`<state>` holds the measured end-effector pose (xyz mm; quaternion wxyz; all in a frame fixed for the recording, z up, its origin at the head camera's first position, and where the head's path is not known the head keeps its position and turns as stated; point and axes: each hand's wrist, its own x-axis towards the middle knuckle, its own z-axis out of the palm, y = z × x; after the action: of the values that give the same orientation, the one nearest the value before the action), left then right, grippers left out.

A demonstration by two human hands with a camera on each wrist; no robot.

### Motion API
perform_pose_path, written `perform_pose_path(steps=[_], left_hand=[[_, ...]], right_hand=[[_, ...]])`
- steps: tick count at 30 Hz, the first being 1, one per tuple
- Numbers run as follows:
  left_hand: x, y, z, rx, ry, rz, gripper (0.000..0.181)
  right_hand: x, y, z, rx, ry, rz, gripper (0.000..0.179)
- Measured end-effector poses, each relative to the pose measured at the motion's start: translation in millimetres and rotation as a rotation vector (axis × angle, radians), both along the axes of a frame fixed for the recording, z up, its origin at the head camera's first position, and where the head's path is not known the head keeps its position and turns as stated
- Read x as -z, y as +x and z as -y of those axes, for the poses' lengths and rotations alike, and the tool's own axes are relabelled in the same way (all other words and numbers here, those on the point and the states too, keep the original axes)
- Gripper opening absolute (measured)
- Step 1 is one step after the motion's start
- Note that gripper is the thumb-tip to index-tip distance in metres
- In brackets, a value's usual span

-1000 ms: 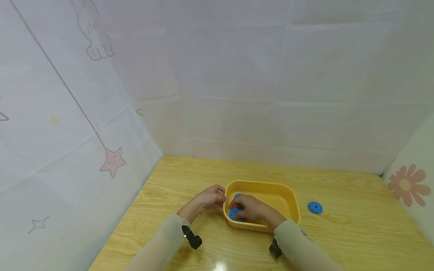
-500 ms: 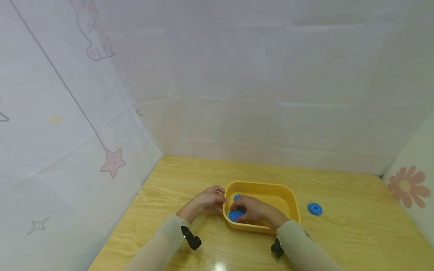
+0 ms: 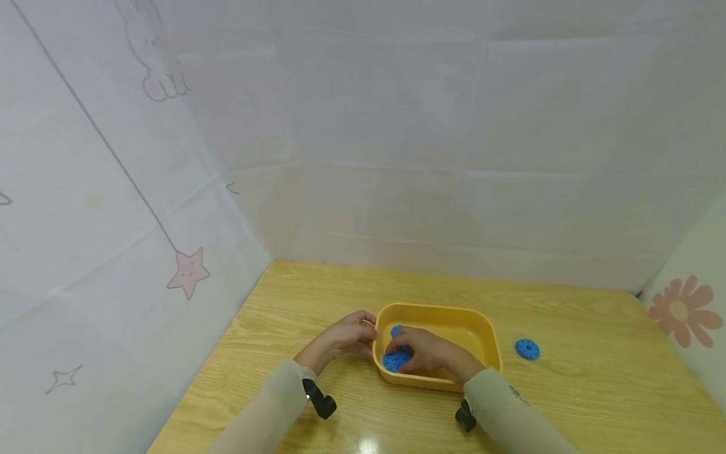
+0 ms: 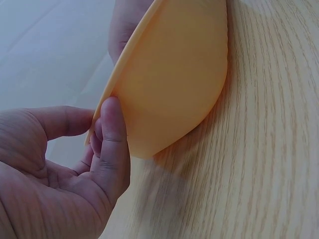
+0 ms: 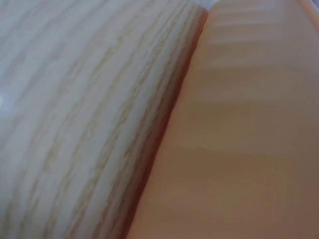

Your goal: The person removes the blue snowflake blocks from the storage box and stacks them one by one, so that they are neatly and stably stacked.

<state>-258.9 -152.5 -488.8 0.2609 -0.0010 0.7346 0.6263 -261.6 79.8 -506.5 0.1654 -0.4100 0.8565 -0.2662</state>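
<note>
A yellow plastic tray (image 3: 482, 321) with rounded corners stands on the table. My left hand (image 3: 348, 335) pinches its left rim between thumb and fingers; the left wrist view shows the left hand (image 4: 75, 164) gripping that rim close up. My right hand (image 3: 422, 350) reaches inside, its curled fingers and thumb at the edges of a blue notched disc (image 3: 394, 362) near the left front corner. Another blue disc (image 3: 396, 330) lies behind it, partly covered by the hand. In the right wrist view only the tray's outer wall (image 5: 239, 139) and the table show; the right hand is out of sight.
Right of the tray, blue notched discs (image 3: 527, 349) lie overlapping on the wooden table (image 3: 595, 378). Pale printed sheets (image 3: 397, 157) hang behind the table and along both sides. Past the tray's rim in the left wrist view, part of the right hand (image 4: 122, 30) shows.
My right hand has shifted very slightly right within the tray, showing a little more of the near blue disc. The left hand has kept its place on the rim.
</note>
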Motion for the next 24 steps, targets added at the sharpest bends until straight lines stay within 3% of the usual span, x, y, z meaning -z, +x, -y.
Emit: perform_pose_path(steps=[12,18,24], left_hand=[[1.0,0.7,0.2,0.001,0.007,0.007,0.04],[-0.5,-1.3,0.0,0.002,0.01,0.009,0.039],[1.6,-2.6,0.1,0.014,0.021,0.007,0.041]], right_hand=[[1.0,-2.3,-8.3,-0.012,-0.034,-0.044,0.038],[-0.1,-1.9,-14.6,0.02,-0.04,-0.065,0.037],[1.8,0.0,-15.1,0.06,-0.025,-0.01,0.034]])
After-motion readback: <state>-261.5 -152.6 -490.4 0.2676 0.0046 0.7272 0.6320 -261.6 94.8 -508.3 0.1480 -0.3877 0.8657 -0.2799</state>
